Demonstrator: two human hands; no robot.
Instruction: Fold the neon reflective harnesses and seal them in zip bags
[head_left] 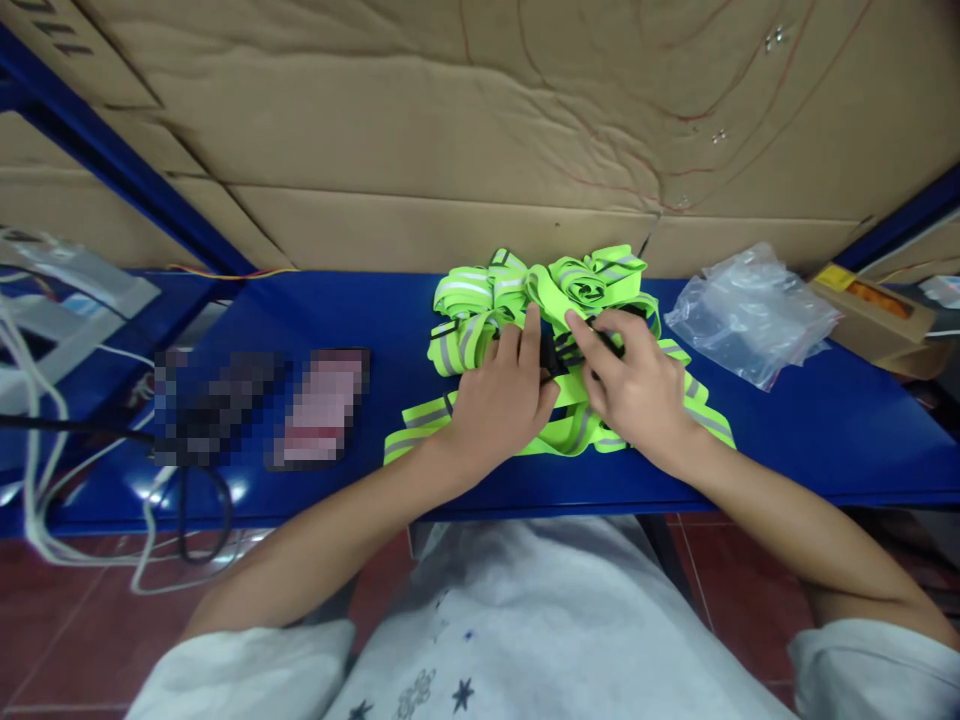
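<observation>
Neon yellow-green straps with grey reflective stripes lie in a pile of rolled bundles and loose lengths on the blue shelf. My left hand rests on the left middle of the pile, fingers spread over the straps and a black piece. Close to its right, my right hand is on the straps, its thumb and index finger reaching toward the black part between the hands. The fingers of my right hand are bent and partly cover what lies beneath, so any grip is unclear.
Clear plastic bags lie right of the straps, beside an open cardboard box. Left are a blurred-out phone-like object, another pixelated dark object and white cables. Cardboard stands behind the blue shelf.
</observation>
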